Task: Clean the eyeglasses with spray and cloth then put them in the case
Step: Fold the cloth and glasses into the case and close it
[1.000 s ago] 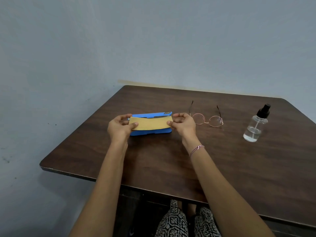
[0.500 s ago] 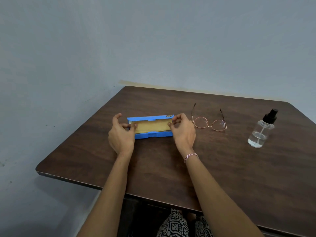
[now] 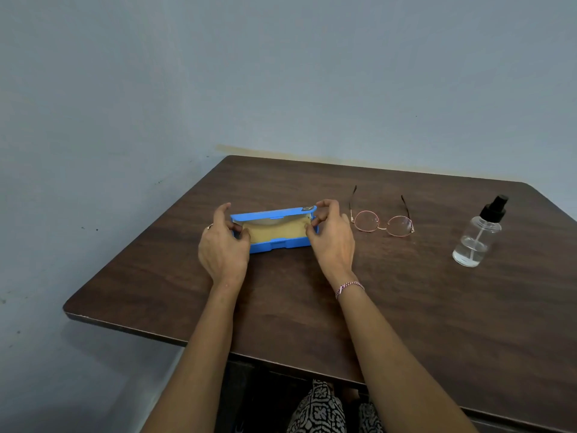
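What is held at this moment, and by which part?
The yellow cloth, lying in the open blue case: the left hand pinches its left end, the right hand its right end.

The space is being enclosed by plain blue-grey walls (image 3: pixel 281 73), flecked with small dark marks at the left. A dark wood-grain desk (image 3: pixel 406 307) with rounded corners is being lit softly and evenly. A yellowish strip (image 3: pixel 281 154) is being shown behind its far edge.
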